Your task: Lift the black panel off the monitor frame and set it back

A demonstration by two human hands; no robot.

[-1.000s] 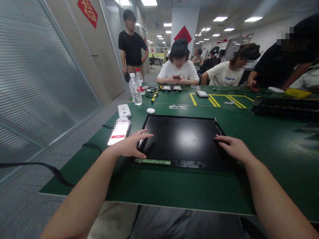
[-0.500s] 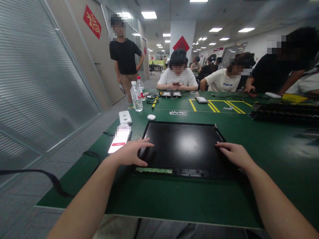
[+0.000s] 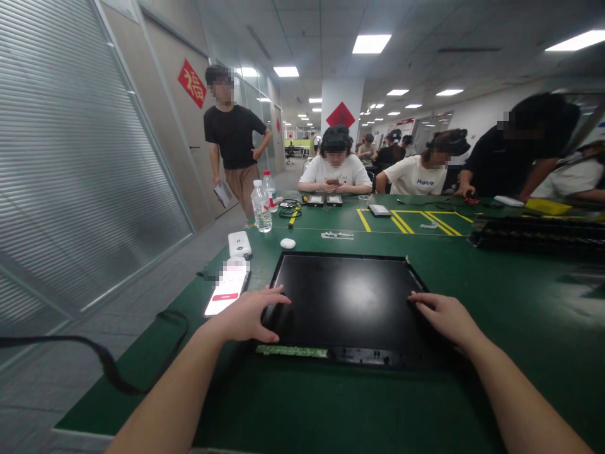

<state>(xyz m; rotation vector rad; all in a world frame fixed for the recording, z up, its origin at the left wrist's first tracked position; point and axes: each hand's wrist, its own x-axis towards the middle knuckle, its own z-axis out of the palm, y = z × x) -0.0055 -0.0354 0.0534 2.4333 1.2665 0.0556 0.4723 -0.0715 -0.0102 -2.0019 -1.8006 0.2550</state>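
Observation:
A flat black display panel (image 3: 340,302) lies face up in a dark frame on the green table. Along its near edge runs a narrow green circuit board (image 3: 292,351), with a black strip (image 3: 362,355) to its right. My left hand (image 3: 250,315) rests at the panel's left edge, thumb and fingers spread apart. At the opposite edge, my right hand (image 3: 444,315) touches the frame with its fingertips stretched out; its lower fingers are partly hidden. Neither hand visibly closes around the panel.
Left of the panel lie a lit phone (image 3: 227,290), a white device (image 3: 239,244) and a small white case (image 3: 287,243). Water bottles (image 3: 261,208) stand behind. Dark long parts (image 3: 539,234) lie at the right. Several people sit or stand around the table (image 3: 302,410).
The view has tilted up, so the table and panel appear lower. Both hands keep their places at the panel's sides. The standing person at the left has shifted slightly.

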